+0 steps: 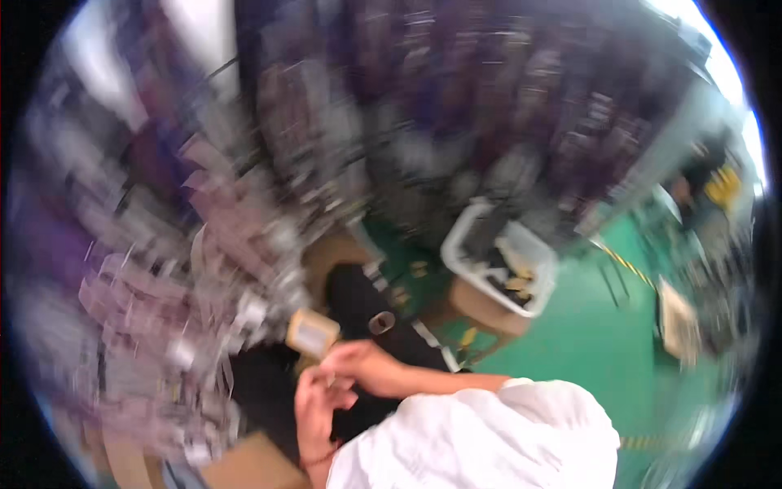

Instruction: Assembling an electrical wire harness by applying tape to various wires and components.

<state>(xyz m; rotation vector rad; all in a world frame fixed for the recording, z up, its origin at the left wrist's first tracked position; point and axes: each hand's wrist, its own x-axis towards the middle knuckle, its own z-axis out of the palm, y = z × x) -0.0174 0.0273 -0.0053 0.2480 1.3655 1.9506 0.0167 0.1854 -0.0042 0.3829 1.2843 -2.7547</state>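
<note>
My left hand (317, 401), with a dark red band at its wrist, is raised with its fingers curled inward. My right hand (356, 364) comes in from the right and meets it, fingertips pinched together. Between them something small and pale may be gripped, but blur hides what it is. Just beyond my fingers is a small tan block with a pale panel (312, 332); whether it touches my right hand I cannot tell. Beneath both hands spreads a black work surface (358, 310), with a small oval ring-like piece (381, 323) on it.
A white plastic bin (538, 301) with dark and yellowish pieces stands on a brown support at the right. Blurred machinery (220, 236) crowds the left. A cardboard box (252, 463) sits at lower left. Green floor (570, 350) stretches right, where another person (717, 183) is visible.
</note>
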